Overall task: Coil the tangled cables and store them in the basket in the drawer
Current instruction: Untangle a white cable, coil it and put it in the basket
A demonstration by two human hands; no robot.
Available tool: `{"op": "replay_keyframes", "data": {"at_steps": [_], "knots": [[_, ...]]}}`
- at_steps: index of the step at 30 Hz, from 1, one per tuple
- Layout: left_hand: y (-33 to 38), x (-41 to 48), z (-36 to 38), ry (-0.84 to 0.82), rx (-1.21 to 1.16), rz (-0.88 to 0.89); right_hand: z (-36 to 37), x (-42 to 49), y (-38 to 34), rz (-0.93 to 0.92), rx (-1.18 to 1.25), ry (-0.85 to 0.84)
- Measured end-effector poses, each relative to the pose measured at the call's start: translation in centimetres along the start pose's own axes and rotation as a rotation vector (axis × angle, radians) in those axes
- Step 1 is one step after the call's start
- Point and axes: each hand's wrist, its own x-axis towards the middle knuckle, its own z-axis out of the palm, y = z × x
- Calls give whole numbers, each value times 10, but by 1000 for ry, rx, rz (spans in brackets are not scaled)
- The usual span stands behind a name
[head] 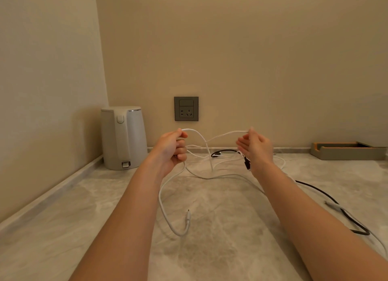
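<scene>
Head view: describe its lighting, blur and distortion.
Head view: warm, dim, even light with soft shadows and no harsh glare; the right hand pinching the thin white cable is slightly motion-blurred, the left hand sharper; wide-angle distortion tilts the wall corner and stretches the forearms; the white plastic kettle is in focus.

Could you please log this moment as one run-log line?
stage: untangling | left hand: grips white cable | right hand: pinches white cable | black cable: lying on countertop
</scene>
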Motion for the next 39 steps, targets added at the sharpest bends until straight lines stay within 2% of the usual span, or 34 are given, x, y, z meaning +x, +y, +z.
{"op": "replay_keyframes", "data": {"at_steps": [3, 7, 11, 13, 17, 19, 22, 24, 25, 27, 30, 33, 39], "knots": [[-1, 1, 2, -10, -89, -14, -13, 10, -5, -75, -54, -5], [2, 5, -3, 82, -296, 51, -30, 16, -3, -361, -422, -80], [3, 8, -7, 99, -385, 66, -44, 24, -3, -565, -834, -4], [2, 7, -4, 91, -372, 56, -52, 27, 2, -585, -1026, 23], [1, 3, 3, 40, -347, 21, -56, 19, 9, -448, -1662, -100], [1, 1, 6, -40, -354, -29, -47, 11, 6, -466, -1838, -134], [2, -4, 10, -198, -387, -124, -25, 0, 1, -667, -1828, -171], [4, -7, 11, -277, -391, -156, -8, -7, 1, -799, -1664, -285], [5, -8, 11, -310, -390, -161, -1, -12, 2, -812, -1560, -378], [8, -10, 11, -366, -400, -152, 15, -20, 9, -723, -1393, -549], [13, -13, 11, -424, -449, -139, 27, -25, 21, -613, -1191, -667], [12, -10, 9, -406, -490, -130, 25, -29, 25, -614, -1156, -724], [9, -1, 3, -219, -634, -32, 23, -49, 10, -625, -1192, -872]]}}
